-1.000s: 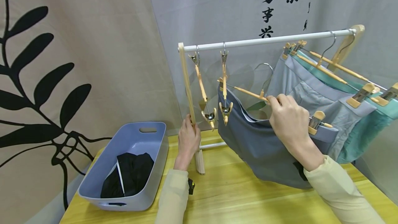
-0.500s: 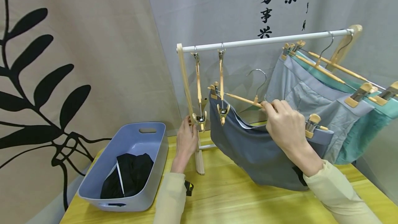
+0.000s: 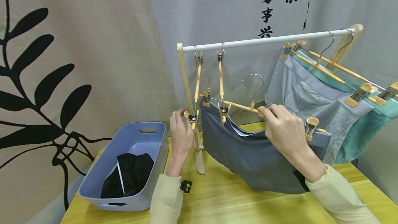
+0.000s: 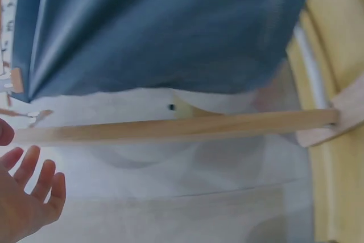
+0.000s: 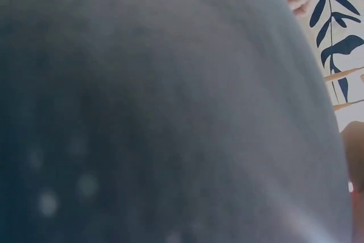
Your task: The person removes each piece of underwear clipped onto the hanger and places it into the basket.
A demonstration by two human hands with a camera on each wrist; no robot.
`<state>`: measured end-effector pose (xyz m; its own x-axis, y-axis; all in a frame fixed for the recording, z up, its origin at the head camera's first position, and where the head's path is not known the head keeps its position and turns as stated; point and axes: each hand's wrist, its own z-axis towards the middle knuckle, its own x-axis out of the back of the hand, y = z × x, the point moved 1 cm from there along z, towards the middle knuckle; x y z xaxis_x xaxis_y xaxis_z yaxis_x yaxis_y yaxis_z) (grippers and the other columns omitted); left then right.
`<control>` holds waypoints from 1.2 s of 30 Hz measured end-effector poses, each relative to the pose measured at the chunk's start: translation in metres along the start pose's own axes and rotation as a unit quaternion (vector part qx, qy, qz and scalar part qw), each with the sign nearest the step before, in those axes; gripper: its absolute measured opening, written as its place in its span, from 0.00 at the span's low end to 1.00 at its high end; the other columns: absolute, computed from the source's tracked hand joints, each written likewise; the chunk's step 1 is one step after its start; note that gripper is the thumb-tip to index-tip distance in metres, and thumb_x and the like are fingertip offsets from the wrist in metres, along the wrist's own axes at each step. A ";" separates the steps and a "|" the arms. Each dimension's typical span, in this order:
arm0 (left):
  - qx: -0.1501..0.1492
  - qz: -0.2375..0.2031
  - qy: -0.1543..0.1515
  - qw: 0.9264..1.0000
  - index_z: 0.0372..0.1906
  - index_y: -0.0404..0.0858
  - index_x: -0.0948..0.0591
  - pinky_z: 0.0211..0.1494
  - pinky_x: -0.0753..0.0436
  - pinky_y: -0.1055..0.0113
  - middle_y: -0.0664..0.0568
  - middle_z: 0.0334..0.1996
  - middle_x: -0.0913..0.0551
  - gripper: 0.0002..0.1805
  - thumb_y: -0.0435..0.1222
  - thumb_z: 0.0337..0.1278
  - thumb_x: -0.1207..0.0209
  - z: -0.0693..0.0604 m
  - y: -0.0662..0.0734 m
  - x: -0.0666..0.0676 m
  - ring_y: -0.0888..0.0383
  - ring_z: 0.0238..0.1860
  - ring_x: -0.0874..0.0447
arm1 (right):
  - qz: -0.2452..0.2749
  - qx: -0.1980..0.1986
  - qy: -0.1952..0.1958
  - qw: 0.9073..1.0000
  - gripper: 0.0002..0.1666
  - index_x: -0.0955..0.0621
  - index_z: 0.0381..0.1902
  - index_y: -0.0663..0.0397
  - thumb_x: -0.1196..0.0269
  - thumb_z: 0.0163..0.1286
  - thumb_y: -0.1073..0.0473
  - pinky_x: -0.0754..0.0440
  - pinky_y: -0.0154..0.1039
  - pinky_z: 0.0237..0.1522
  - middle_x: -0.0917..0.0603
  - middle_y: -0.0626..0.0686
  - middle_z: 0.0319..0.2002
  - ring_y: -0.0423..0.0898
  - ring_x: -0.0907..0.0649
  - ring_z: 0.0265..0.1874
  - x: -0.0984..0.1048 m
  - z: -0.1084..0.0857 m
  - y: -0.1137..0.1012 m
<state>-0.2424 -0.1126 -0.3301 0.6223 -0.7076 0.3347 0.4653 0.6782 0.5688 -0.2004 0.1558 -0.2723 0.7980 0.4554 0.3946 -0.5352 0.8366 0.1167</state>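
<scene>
In the head view my right hand [image 3: 284, 130] grips the wooden bar of a clip hanger [image 3: 239, 105]. A dark grey-blue garment [image 3: 242, 155], seemingly shorts, hangs from its two clips, and the hanger's hook stands free below the rail. My left hand [image 3: 181, 136] is at the left end of the rack, its fingertips by the lower clip of a bare hanger [image 3: 197, 82]; whether they touch it is unclear. In the left wrist view the left fingers [image 4: 42, 183] are loosely bent and apart from the thumb. The garment [image 5: 170, 112] fills most of the right wrist view.
A white rail [image 3: 273, 40] on wooden posts carries a second bare hanger [image 3: 221, 78]. Light grey shorts [image 3: 311, 99] and a green garment [image 3: 357, 141] hang at its right. A blue basket [image 3: 155, 168] with black cloth [image 3: 136, 174] stands left on the wooden table [image 3: 224, 199].
My right hand has carried the hanger and garment slightly left and down. The left hand has shifted left and up from the post to the first bare hanger's clip, and the bare hangers have swung.
</scene>
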 end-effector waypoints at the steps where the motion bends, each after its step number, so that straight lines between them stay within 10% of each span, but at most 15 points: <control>1: -0.003 -0.006 0.003 1.000 0.53 0.28 0.28 0.52 0.25 0.53 0.38 0.46 0.23 0.18 0.25 0.56 0.54 0.001 0.003 0.002 0.44 0.49 0.26 | 0.004 0.004 0.000 1.000 0.07 0.16 0.35 0.59 0.37 0.57 0.69 0.30 0.45 0.11 0.22 0.55 0.22 0.53 0.22 0.21 0.000 0.000 0.000; 8: -0.040 -0.026 0.006 0.999 0.50 0.27 0.26 0.51 0.24 0.52 0.38 0.42 0.21 0.14 0.32 0.69 0.56 0.011 0.019 0.013 0.44 0.46 0.23 | 0.029 0.032 0.003 0.999 0.10 0.15 0.34 0.58 0.38 0.54 0.71 0.31 0.43 0.11 0.21 0.53 0.22 0.49 0.23 0.20 0.001 -0.003 -0.001; 17: -0.008 -0.062 -0.053 0.997 0.55 0.31 0.26 0.51 0.23 0.50 0.38 0.47 0.19 0.17 0.39 0.72 0.55 0.019 0.032 0.021 0.43 0.50 0.21 | 0.051 0.060 0.001 0.997 0.09 0.15 0.34 0.57 0.35 0.53 0.68 0.32 0.39 0.11 0.23 0.52 0.22 0.47 0.25 0.19 0.003 -0.004 -0.005; 28: 0.015 -0.082 -0.115 0.990 0.55 0.36 0.24 0.46 0.24 0.53 0.41 0.45 0.16 0.45 0.67 0.58 0.70 0.020 0.033 0.024 0.46 0.43 0.23 | 0.042 0.080 -0.013 0.996 0.22 0.16 0.35 0.56 0.54 0.76 0.55 0.32 0.36 0.12 0.24 0.50 0.22 0.45 0.24 0.20 0.005 -0.003 -0.011; 36: 0.010 -0.143 -0.133 0.981 0.54 0.34 0.25 0.43 0.24 0.63 0.42 0.42 0.16 0.30 0.54 0.71 0.63 0.021 0.036 0.025 0.48 0.37 0.19 | 0.056 0.091 0.004 0.994 0.19 0.17 0.34 0.56 0.52 0.75 0.56 0.33 0.35 0.12 0.23 0.49 0.22 0.44 0.24 0.20 0.004 -0.002 -0.015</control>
<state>-0.2231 -0.1099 -0.2855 0.2806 -0.8970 0.3416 0.5829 0.4420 0.6818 -0.1885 0.1453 -0.2749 0.7328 0.5457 0.4065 -0.6612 0.7122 0.2358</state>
